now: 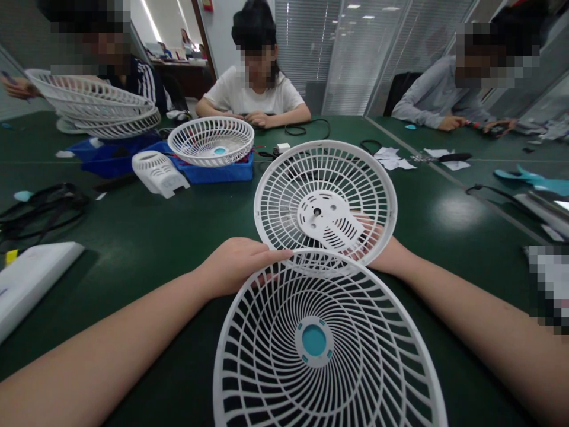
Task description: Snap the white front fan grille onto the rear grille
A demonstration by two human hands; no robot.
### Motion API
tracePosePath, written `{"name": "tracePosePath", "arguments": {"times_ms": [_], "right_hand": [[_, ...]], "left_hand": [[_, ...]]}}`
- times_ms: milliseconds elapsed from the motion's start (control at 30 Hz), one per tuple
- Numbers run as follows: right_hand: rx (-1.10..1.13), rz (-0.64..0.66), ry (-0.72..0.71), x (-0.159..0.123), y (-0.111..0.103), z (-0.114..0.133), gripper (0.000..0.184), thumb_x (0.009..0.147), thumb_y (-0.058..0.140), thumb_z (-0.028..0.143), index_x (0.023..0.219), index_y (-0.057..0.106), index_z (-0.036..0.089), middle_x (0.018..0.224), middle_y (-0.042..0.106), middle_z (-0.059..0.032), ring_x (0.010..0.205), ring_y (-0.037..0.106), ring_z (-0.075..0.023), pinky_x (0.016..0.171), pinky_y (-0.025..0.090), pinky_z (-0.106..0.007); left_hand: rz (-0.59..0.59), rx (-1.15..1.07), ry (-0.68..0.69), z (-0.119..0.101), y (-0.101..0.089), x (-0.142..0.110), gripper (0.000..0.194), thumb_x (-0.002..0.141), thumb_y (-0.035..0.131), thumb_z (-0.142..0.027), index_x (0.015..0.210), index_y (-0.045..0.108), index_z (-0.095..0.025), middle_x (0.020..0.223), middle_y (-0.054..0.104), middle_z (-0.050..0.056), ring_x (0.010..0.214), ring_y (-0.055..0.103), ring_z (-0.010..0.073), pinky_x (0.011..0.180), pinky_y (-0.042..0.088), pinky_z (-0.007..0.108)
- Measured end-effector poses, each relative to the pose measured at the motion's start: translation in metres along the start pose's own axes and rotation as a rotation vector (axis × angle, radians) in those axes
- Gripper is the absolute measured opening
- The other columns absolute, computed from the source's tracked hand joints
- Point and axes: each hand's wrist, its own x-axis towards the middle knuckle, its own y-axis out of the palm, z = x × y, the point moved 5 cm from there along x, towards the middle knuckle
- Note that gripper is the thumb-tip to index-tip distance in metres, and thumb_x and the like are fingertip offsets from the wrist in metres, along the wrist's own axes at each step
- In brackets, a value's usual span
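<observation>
Left fingers (276,256) pinch the near grille (314,361) by its rim; right fingers (372,228), grip unclear, lie behind another grille (323,216).

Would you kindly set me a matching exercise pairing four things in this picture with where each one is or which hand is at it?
Things
1. Nearest grille
2. Grille with slotted plate
3. White housing
4. Coiled black cable

Places and states
A. Beside a blue bin
B. Right hand seen partly through its bars
C. Near the picture's left edge
D. Left hand at its rim

Pairs: 1-D, 2-B, 3-A, 4-C
</observation>
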Motion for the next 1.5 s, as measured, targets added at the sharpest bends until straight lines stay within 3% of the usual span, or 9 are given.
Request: {"name": "tracePosePath", "arguments": {"times_ms": [433, 967, 1133, 1367, 1500], "right_hand": [[-0.061, -0.056, -0.072, 0.0078, -0.0053, 0.0058, 0.060, 0.092, 0.056, 0.055, 0.142, 0.049, 0.022, 0.120, 0.065, -0.0130, 0.115, 0.064, -0.0214, 0.099, 0.055, -0.039], [-0.090, -0.059, -0.097, 0.0063, -0.0042, 0.0036, 0.056, 0.091, 0.060, 0.049, 0.138, 0.050, 0.020, 0.121, 0.065, -0.0116, 0.118, 0.063, -0.0231, 0.101, 0.055, -0.041], [-0.102, -0.067, -0.131, 0.0061, -0.0026, 0.0049, 0.055, 0.092, 0.060, 0.045, 0.139, 0.049, 0.020, 0.122, 0.065, -0.0109, 0.119, 0.062, -0.0224, 0.107, 0.052, -0.042], [-0.008, -0.021, -0.056, 0.0009, 0.0006, -0.0020, 0.059, 0.086, 0.068, 0.041, 0.139, 0.051, 0.020, 0.128, 0.063, -0.0119, 0.125, 0.059, -0.0241, 0.116, 0.043, -0.044], [-0.015, -0.039, -0.071, 0.0008, -0.0001, -0.0020, 0.061, 0.086, 0.068, 0.042, 0.140, 0.050, 0.019, 0.128, 0.062, -0.0122, 0.125, 0.058, -0.0229, 0.111, 0.047, -0.041]], "left_hand": [[-0.008, -0.003, -0.005, -0.0018, -0.0032, 0.0001, 0.045, 0.101, 0.050, -0.037, 0.143, 0.041, -0.026, 0.092, 0.073, 0.001, 0.075, 0.067, 0.0149, 0.066, 0.044, 0.026], [-0.026, -0.031, -0.015, 0.0001, -0.0016, -0.0007, 0.051, 0.101, 0.048, -0.046, 0.147, 0.036, -0.027, 0.100, 0.074, 0.003, 0.080, 0.070, 0.0177, 0.068, 0.047, 0.028], [-0.008, -0.036, -0.030, 0.0007, -0.0015, -0.0001, 0.051, 0.100, 0.047, -0.047, 0.146, 0.037, -0.028, 0.100, 0.074, 0.003, 0.081, 0.071, 0.0179, 0.069, 0.047, 0.027], [0.015, -0.036, -0.046, -0.0001, -0.0021, -0.0004, 0.053, 0.098, 0.051, -0.048, 0.145, 0.040, -0.027, 0.103, 0.075, 0.004, 0.083, 0.071, 0.0187, 0.071, 0.048, 0.028], [0.004, -0.002, -0.024, -0.0015, -0.0020, -0.0005, 0.051, 0.097, 0.054, -0.047, 0.142, 0.046, -0.024, 0.094, 0.076, 0.003, 0.074, 0.070, 0.0180, 0.067, 0.047, 0.028]]}}
